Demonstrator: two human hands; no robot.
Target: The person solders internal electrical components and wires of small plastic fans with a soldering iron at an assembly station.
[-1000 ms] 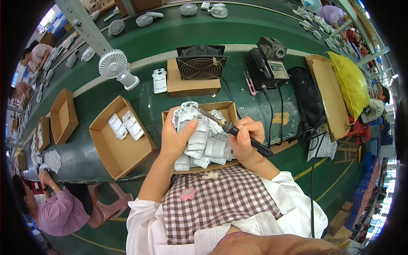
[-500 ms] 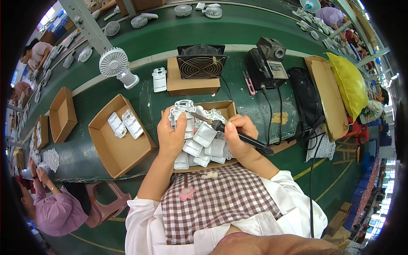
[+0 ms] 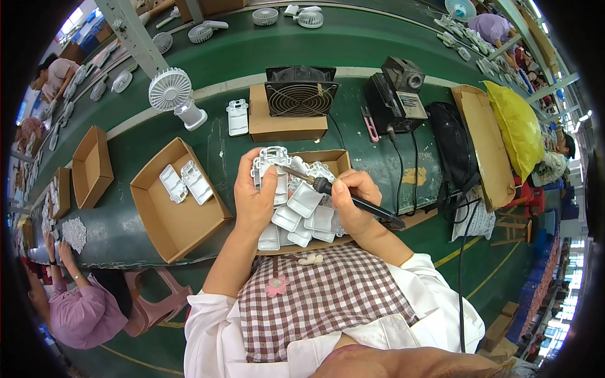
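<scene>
Left hand (image 3: 255, 195) grips a white moulded plastic housing part (image 3: 273, 154) by its side, thumb on the front, other fingers mostly hidden, likely to steady it and show the clipped end upward. Right hand (image 3: 357, 198) is closed pen-style round a black-handled soldering iron with a slim metal shaft (image 3: 324, 186), presumably well back to stay off the hot end; tip reaches the part near the left thumb, contact can't be told. Both hands work over a shallow brown cardboard tray (image 3: 342, 162) with a heap of loose white plastic shells (image 3: 304, 200), probably so pieces stay within reach. Surface: scuffed dark green worktable (image 3: 214, 148). Left, a larger open brown cardboard tray (image 3: 167, 227) with two white pieces inside. Beyond, a black square fan with round wire grille (image 3: 300, 99) sits on a brown box (image 3: 268, 131), facing the hands, maybe for fumes. Right of it, pink-handled tweezers (image 3: 370, 126) beside a black boxy soldering station (image 3: 381, 101). Farther: green conveyor belt (image 3: 365, 44) carrying white handheld fans (image 3: 265, 17); co-worker in purple (image 3: 88, 318) seated far left.
</scene>
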